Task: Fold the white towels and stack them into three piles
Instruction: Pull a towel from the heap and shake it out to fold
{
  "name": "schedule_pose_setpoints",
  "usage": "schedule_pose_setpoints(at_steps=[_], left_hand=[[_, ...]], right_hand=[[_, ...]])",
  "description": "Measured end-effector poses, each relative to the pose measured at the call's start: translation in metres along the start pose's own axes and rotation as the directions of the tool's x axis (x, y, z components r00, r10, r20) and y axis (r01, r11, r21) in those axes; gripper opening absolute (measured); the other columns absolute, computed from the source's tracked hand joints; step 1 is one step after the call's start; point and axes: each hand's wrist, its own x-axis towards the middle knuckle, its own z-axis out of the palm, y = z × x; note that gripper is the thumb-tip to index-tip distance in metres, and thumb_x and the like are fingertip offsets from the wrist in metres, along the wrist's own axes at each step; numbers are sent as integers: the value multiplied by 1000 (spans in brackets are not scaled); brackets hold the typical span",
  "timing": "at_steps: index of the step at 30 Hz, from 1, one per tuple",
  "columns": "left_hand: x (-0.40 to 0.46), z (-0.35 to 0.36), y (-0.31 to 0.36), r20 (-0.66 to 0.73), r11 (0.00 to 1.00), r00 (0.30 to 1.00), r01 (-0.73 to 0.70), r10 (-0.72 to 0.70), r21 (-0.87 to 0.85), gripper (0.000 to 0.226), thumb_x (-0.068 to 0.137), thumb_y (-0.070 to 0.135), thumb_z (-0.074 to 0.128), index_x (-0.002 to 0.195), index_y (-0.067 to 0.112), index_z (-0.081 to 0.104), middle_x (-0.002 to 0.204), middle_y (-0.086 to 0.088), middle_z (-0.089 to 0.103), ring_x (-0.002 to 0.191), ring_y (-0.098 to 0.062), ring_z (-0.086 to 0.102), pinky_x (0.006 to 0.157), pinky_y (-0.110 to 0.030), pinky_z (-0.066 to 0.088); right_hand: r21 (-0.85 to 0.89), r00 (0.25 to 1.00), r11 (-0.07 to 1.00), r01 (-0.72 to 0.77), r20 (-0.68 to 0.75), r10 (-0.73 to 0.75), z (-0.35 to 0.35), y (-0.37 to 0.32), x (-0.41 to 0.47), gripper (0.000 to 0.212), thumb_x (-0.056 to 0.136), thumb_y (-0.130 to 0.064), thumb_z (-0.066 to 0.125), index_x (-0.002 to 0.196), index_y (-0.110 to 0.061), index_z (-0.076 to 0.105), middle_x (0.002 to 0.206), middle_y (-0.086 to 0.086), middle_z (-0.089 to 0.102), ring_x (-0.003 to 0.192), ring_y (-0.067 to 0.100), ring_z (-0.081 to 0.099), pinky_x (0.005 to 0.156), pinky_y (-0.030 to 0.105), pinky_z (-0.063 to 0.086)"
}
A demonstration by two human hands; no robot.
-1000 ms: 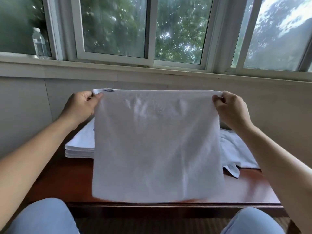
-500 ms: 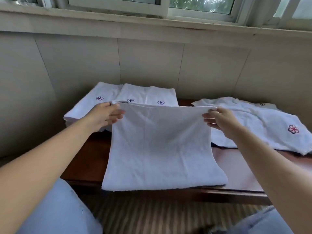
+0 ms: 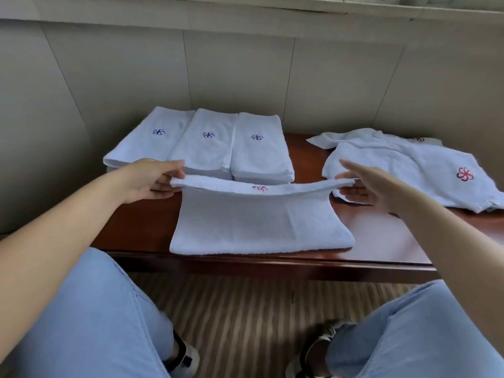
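Observation:
A white towel (image 3: 259, 222) lies on the dark wooden table (image 3: 381, 241) near its front edge, its far edge lifted and folding toward me. My left hand (image 3: 152, 178) pinches the left far corner. My right hand (image 3: 365, 184) pinches the right far corner, fingers extended. A small red flower mark shows on the lifted edge. Behind it stand three piles of folded white towels (image 3: 207, 143) side by side, each with a blue flower mark. Unfolded white towels (image 3: 409, 165) with a red flower mark lie at the right.
A tiled wall (image 3: 245, 77) rises right behind the table, with a window sill above. My knees in light blue jeans and my shoes are below, over a striped floor (image 3: 231, 309). The table's front edge runs just past the towel.
The towel came down from hanging in the air onto the table. Both hands now carry its far edge toward me, starting a fold. The camera has tilted down.

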Motion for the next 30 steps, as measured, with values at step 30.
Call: schedule_pose_setpoints(at_steps=[30], left_hand=[[-39,38,-54,344,910,889,162,-303,383,20,75,5,89,86,8,72,77,-7,71,85,-27,74,84,-42,61]], right_hand=[[-433,996,897,-86,-20,86,8,76,-17,9,81,-5,68,77,-5,60,89,11,48,84,23,59,81,32,63]])
